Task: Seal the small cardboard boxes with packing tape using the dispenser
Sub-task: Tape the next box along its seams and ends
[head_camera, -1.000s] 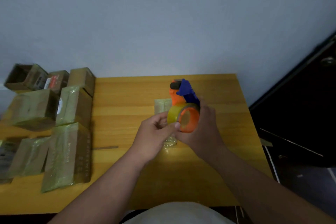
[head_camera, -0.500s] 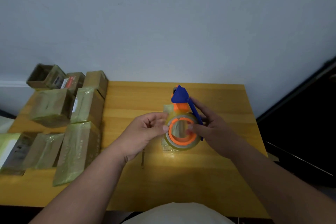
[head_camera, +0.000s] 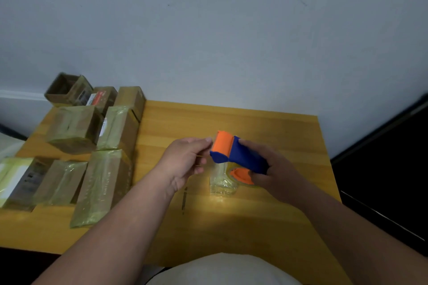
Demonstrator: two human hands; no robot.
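Over by the table's (head_camera: 266, 227) left edge sits the stack of taped boxes (head_camera: 104, 185), wrapped in glossy film, likely slick to hold. Moving in, the left hand (head_camera: 185, 162) is raised over the middle of the table, fingertips drawn together at the dispenser's orange front; I judge it is pinching the loose tape end, though the strip itself is too thin to make out. Tape like that will be light, limp and sticky, best taken by its very tip. Next, the dispenser (head_camera: 236, 154), stiff plastic and light, is tilted up, its blue handle wrapped by the right hand (head_camera: 275, 173). Just below it, near the table's centre, lies the small box (head_camera: 221, 180), already glossy with tape.
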